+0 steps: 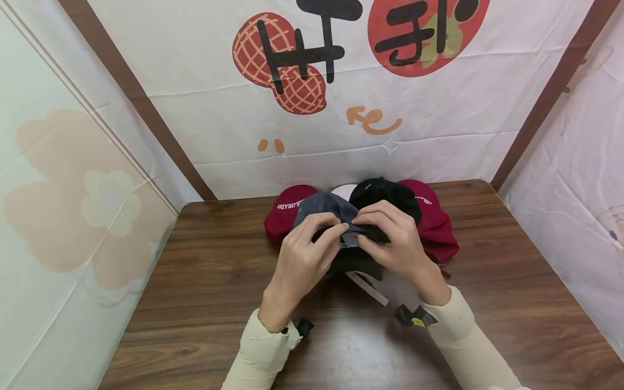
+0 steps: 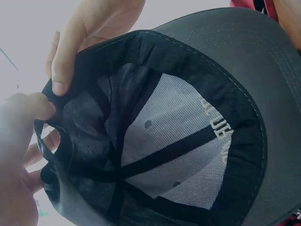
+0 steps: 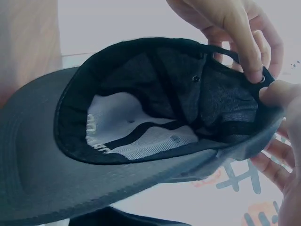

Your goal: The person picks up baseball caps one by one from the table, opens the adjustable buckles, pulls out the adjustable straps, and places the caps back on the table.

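A dark blue-grey baseball cap [image 1: 324, 205] is held up by both hands over the table. My left hand [image 1: 303, 257] pinches the cap's back band between thumb and fingers. Close beside it, my right hand [image 1: 402, 238] pinches the same band from the other side, the fingertips nearly meeting. In the left wrist view the inside of the cap [image 2: 174, 136] faces the camera, with a pale mesh lining and stitched lettering. A round snap shows by the fingers in the right wrist view, where the brim [image 3: 35, 141] points left. Whether the back strap is fastened cannot be told.
Behind the hands stand a maroon cap [image 1: 280, 219] lettered COLORADO, a black cap [image 1: 387, 195], a partly covered white cap [image 1: 344, 190] and another maroon cap [image 1: 434, 222]. A pale strip [image 1: 368, 288] slants below the hands. The wooden table [image 1: 209, 309] meets a printed cloth wall.
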Demonstrator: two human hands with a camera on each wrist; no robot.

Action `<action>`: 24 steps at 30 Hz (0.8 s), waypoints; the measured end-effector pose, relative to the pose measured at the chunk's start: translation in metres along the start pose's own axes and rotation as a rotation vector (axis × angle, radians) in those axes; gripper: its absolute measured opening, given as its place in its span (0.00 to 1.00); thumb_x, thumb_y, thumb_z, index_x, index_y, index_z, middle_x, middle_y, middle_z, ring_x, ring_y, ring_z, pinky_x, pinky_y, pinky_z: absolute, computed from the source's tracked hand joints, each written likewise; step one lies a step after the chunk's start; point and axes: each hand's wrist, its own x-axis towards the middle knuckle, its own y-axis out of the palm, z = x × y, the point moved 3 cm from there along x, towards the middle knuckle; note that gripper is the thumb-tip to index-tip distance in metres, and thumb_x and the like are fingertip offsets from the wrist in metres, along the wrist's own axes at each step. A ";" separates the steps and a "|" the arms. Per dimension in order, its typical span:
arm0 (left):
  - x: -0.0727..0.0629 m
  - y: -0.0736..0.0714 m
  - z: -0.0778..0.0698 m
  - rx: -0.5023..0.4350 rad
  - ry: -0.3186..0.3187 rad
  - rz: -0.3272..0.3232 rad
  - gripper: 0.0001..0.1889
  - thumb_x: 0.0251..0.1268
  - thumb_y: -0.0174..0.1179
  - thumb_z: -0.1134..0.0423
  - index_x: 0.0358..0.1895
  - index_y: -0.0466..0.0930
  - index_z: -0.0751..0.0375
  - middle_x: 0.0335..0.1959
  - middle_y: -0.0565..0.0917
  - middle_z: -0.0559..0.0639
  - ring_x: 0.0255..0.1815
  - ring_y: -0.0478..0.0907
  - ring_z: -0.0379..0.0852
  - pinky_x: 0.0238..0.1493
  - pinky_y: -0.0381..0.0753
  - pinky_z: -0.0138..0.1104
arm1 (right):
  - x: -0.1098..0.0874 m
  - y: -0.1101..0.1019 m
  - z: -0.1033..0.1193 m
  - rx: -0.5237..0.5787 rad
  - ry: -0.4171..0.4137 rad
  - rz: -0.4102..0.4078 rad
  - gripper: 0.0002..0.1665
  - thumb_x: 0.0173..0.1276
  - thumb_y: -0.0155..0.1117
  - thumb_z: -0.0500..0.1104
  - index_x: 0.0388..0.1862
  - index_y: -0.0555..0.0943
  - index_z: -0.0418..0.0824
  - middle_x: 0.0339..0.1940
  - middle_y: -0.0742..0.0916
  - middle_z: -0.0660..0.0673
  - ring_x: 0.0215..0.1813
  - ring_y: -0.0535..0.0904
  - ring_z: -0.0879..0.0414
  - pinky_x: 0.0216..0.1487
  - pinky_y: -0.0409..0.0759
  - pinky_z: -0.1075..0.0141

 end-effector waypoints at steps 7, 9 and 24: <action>0.003 -0.003 -0.005 -0.019 0.028 -0.026 0.12 0.70 0.67 0.72 0.53 0.88 0.60 0.50 0.85 0.59 0.43 0.87 0.49 0.43 0.90 0.37 | 0.001 -0.004 0.007 0.064 0.026 -0.022 0.15 0.79 0.65 0.45 0.45 0.85 0.33 0.42 0.88 0.39 0.38 0.80 0.54 0.35 0.78 0.67; 0.004 -0.004 -0.006 -0.024 0.031 -0.029 0.12 0.71 0.66 0.72 0.55 0.88 0.60 0.50 0.85 0.59 0.40 0.87 0.48 0.40 0.89 0.35 | 0.001 -0.005 0.007 0.076 0.036 -0.020 0.14 0.79 0.65 0.45 0.45 0.84 0.32 0.42 0.88 0.39 0.38 0.79 0.54 0.34 0.78 0.68; -0.007 0.015 0.011 -0.054 -0.124 0.056 0.11 0.70 0.67 0.72 0.52 0.89 0.61 0.49 0.85 0.57 0.35 0.85 0.45 0.31 0.86 0.31 | -0.007 0.004 -0.006 -0.158 0.322 0.138 0.13 0.64 0.78 0.35 0.46 0.84 0.40 0.39 0.87 0.46 0.31 0.78 0.59 0.31 0.80 0.66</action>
